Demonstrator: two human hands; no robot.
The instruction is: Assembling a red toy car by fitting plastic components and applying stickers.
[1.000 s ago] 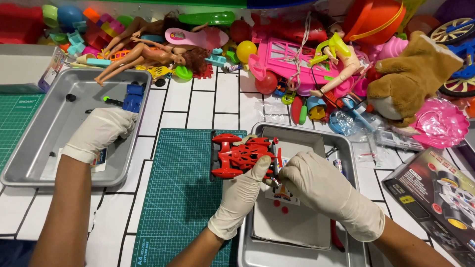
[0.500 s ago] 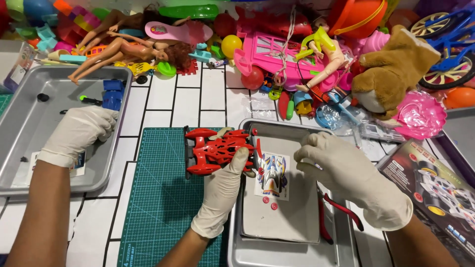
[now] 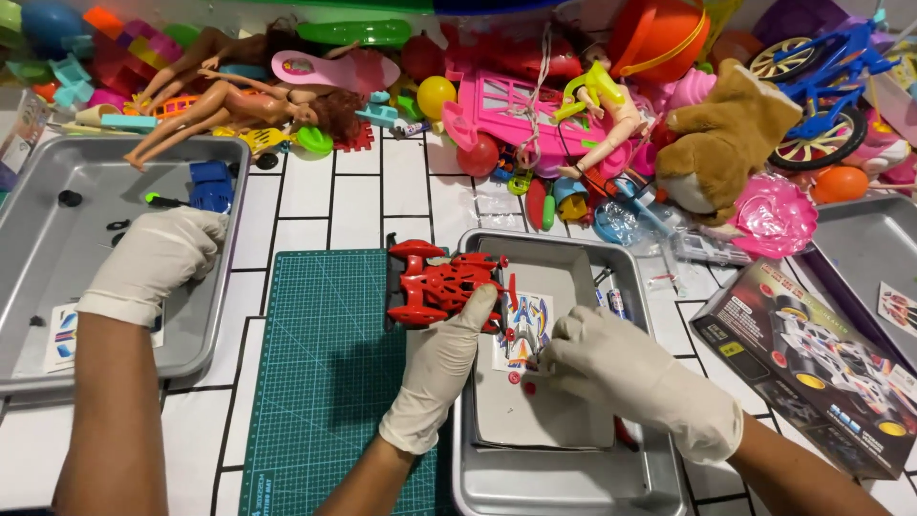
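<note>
White tiled counter (image 3: pixel 382 196) under gloved hands: left hand (image 3: pixel 435 368) fingers clamped on a red toy car (image 3: pixel 444 287) at the green cutting mat's (image 3: pixel 325 382) edge, right hand (image 3: pixel 621 373) fingers curled onto a sticker sheet (image 3: pixel 525 325), grip unclear, in the middle tray (image 3: pixel 564 483), another gloved hand (image 3: pixel 158 258) in the left tray (image 3: pixel 57 248), toys heaped behind.

toy box (image 3: pixel 812 368): dark, red-edged, right of centre tray | sticker sheets: centre tray (image 3: pixel 523 330), left tray (image 3: pixel 62 336)
</note>
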